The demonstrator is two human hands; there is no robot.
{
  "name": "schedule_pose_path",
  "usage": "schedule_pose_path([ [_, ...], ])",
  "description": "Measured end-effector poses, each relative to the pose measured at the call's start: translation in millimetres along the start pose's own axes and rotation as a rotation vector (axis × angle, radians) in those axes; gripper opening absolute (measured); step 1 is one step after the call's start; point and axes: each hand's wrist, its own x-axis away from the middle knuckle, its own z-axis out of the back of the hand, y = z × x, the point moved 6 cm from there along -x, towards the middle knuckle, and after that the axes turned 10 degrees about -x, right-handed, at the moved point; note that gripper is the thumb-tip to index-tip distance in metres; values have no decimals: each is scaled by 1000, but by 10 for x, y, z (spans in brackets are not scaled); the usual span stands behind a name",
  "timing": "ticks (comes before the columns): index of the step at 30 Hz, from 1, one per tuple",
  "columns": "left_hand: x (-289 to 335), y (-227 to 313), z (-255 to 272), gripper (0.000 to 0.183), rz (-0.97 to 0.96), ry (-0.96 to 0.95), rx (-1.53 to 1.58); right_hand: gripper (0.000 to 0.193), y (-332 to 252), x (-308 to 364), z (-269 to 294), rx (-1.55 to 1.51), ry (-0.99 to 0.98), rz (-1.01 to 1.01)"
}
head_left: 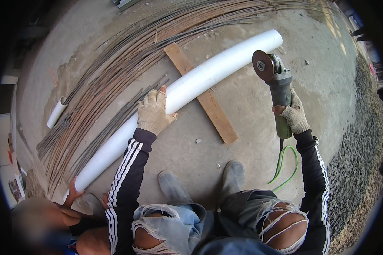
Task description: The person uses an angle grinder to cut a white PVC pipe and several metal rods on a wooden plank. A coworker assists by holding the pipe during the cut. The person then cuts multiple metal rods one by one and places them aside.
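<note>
A long white plastic pipe [221, 66] runs from the lower left to the upper right, resting across a wooden board [217, 117]. My left hand [154, 112], in a cut-finger work glove, lies over the pipe near its middle, thumb on the near side and fingers toward the far side. In my right hand [294, 114], gloved alike, is an angle grinder [280, 87], held upright around its body. Its reddish-brown disc [264, 65] is apart from the pipe, just right of its far end. Whether the disc spins I cannot tell.
Another person's hand [73, 191] touches the pipe's near-left end. Long rusty steel rods [102, 85] lie behind the pipe, with a short white pipe piece [56, 112] at left. A green cord [281, 163] trails from the grinder. Gravel [349, 165] lies along the right.
</note>
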Motion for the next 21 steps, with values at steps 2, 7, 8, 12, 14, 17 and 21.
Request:
schedule_pose_path([
  [2,50,-51,-56,100,21,-28,-14,63,-87,-137,-208,39,-72,16],
  [7,52,-46,-73,99,6,24,-34,68,-151,-427,-574,273,-120,23],
  [8,47,-40,-77,100,3,13,-38,68,-139,-454,-633,271,-152,10],
  [12,44,-35,-34,104,15,12,23,65,-125,-493,-778,229,-217,16],
  [14,49,-35,-20,103,13,2,29,65,-135,-498,-823,225,-221,37],
  [17,52,-37,0,104,19,15,32,65,-149,-502,-866,228,-228,38],
  [21,49,-40,-26,104,19,-14,31,64,-142,-499,-848,248,-213,-25],
])
